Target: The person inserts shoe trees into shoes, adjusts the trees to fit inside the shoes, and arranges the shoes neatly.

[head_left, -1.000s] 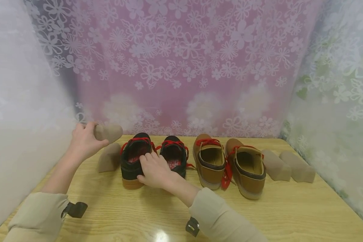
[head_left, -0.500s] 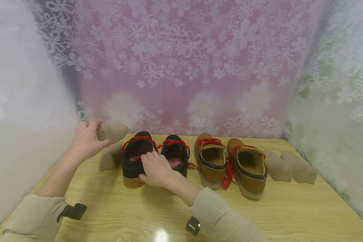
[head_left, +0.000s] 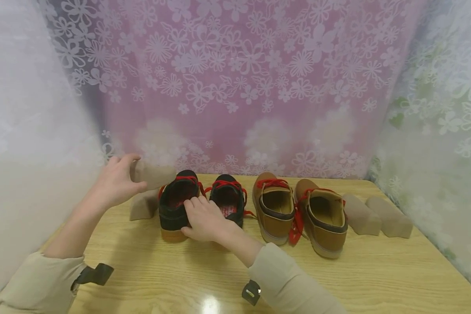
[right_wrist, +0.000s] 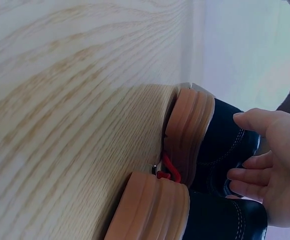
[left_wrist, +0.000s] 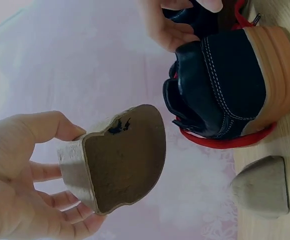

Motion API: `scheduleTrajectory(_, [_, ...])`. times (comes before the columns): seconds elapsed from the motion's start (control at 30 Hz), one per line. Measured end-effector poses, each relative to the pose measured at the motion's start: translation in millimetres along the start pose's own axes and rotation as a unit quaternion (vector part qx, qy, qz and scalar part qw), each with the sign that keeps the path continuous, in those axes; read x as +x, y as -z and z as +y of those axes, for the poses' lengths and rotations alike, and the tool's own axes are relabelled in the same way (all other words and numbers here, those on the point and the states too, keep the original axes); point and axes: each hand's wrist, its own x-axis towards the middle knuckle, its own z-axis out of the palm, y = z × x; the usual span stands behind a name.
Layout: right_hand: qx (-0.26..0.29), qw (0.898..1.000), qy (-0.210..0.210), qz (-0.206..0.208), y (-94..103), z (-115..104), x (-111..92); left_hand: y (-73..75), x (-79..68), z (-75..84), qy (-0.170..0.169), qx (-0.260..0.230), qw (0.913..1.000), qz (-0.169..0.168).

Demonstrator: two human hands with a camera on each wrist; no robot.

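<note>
My left hand (head_left: pixel 115 181) holds a hollow grey-brown moulded paper shoe insert (head_left: pixel 153 175), thumb on one side and fingers on the other. Its open end faces the camera in the left wrist view, and its rounded tip is by the left black shoe's toe in the head view. The left black shoe (head_left: pixel 173 218), with red laces and a tan sole, stands on the table. At its heel and collar, my right hand (head_left: pixel 206 220) grips it between thumb and fingers. A second black shoe (head_left: pixel 224 192) stands to the right, partly behind that hand.
Another insert (left_wrist: pixel 262 187) lies left of the black shoes. To the right stand two brown shoes (head_left: pixel 272 207) with red laces, then two more inserts (head_left: pixel 388 216). A pink flowered curtain (head_left: pixel 235 87) hangs behind the wooden table (head_left: pixel 172 279).
My left hand has moved right with the paper shoe insert, bringing its tip to the left black shoe. My right hand has stayed at that shoe's heel.
</note>
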Motion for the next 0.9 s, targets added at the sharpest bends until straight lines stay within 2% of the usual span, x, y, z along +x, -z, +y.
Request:
scheduleTrajectory(0.2, [0.0,1.0,0.004,-0.001,-0.5,0.8,0.0,2.9,-3.4,4.9,-0.002,-0.005,0.9999,-0.013])
scheduleTrajectory(0.37, [-0.009,1.0,0.001,-0.002,-0.9,0.8,1.1,4.8,-7.0,11.5,-0.01,0.009,0.9995,-0.027])
scheduleTrajectory(0.63, [-0.01,1.0,0.0,0.004,-0.5,2.6,1.8,8.0,-13.4,23.3,-0.021,0.014,0.9993,-0.028])
scheduleTrajectory(0.9, [-0.002,1.0,0.001,0.009,2.5,2.3,1.8,5.0,-16.6,31.4,-0.032,0.016,0.9984,-0.044])
